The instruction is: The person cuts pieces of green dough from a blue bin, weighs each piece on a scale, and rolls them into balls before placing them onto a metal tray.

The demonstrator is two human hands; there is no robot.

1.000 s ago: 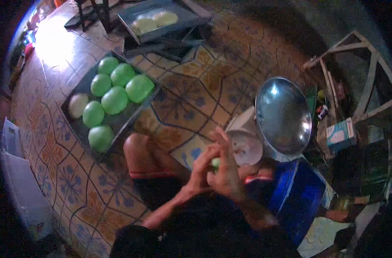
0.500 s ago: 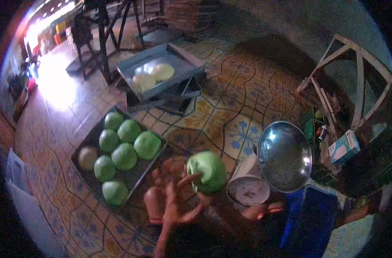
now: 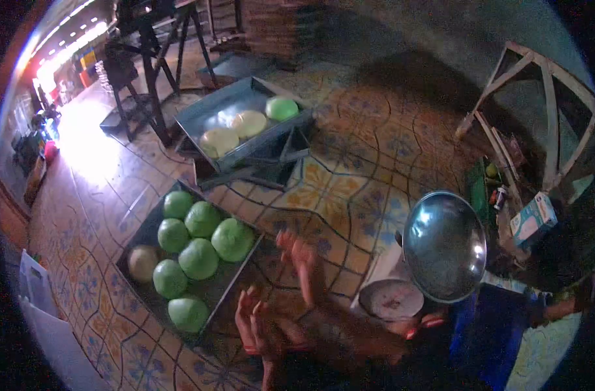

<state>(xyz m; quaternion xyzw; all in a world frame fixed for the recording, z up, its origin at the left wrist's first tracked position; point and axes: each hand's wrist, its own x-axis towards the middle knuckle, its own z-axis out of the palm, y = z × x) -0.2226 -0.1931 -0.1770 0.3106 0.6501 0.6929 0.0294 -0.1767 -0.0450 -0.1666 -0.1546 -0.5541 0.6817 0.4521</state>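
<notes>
A green ball [image 3: 282, 108] lies in the far tray [image 3: 206, 118], at its right end, just beside two pale balls [image 3: 235, 131]. That tray rests tilted on a dark frame [image 3: 271, 163] on the tiled floor [image 3: 356, 163].

Well short of it, both hands are raised with nothing in them. The right hand [image 3: 300, 264] is open, fingers spread and pointing up, blurred. The left hand [image 3: 258, 322] is also open, its grip released, fingers splayed, just below and left of the right.

Just left of the hands lies the near tray [image 3: 135, 251], flat on the floor, with seven green balls [image 3: 199, 247] packed close and one pale one at its left edge.

To the right of the hands stands a white scale [image 3: 390, 298], and just beside it a shiny metal bowl [image 3: 444, 246] tipped on edge. A blue tub [image 3: 486, 339] sits below the bowl. Further right are a wooden frame [image 3: 545, 111] leaning at the wall and a small carton [image 3: 531, 220].

Between the hands and the far tray there is only bare floor and the dark frame under the tray.
</notes>
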